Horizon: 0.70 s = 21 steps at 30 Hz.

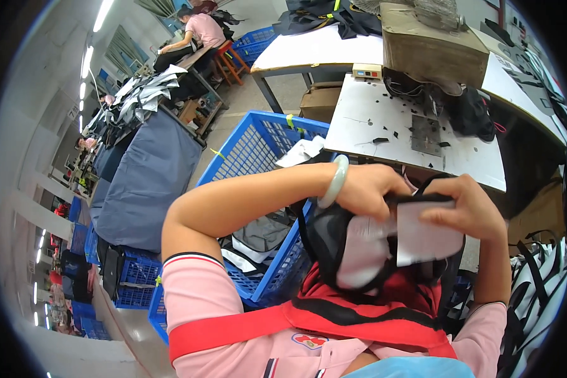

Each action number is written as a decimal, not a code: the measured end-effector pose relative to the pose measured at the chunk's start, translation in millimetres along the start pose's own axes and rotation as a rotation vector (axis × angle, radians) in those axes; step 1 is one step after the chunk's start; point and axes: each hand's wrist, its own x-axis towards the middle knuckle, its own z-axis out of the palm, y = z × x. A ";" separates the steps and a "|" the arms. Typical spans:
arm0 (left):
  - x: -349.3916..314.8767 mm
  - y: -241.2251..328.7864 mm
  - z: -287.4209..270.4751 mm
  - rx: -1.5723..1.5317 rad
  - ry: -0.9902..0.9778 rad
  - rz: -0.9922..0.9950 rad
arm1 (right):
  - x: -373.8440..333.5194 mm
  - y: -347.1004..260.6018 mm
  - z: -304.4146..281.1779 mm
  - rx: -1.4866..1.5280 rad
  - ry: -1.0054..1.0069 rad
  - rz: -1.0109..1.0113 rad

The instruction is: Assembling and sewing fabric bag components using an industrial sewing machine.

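Note:
A black sewn fabric piece with pale grey-white panels [429, 236], perhaps part of a bag, is held up close in front of my chest. My left hand [370, 191], with a pale bangle at its wrist, reaches across from the left and is closed at the upper edge of the piece. Its fingertips are partly hidden. My right hand [465, 208] grips the other side, thumb pressed on the pale panel and fingers over the black rim. The lower part of the piece rests against my red apron [372, 310].
A white sewing table [359, 129] with black scraps stands just ahead, carrying a brown box-like cover [431, 50]. At left a blue plastic crate [258, 135] holds cut fabric pieces. Straps and pale pieces [538, 296] pile at right. Another person [203, 30] sits working farther back.

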 end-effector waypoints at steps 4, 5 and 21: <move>32.3 -56.5 17.7 0.361 0.417 0.110 | -11.0 47.5 -5.2 -0.011 0.176 0.184; 36.7 -60.5 18.4 0.337 0.431 0.107 | -11.2 55.2 -7.6 -0.045 0.220 0.224; 93.9 -96.9 24.8 0.118 0.393 -0.003 | -1.1 103.3 -16.7 -0.024 0.239 0.253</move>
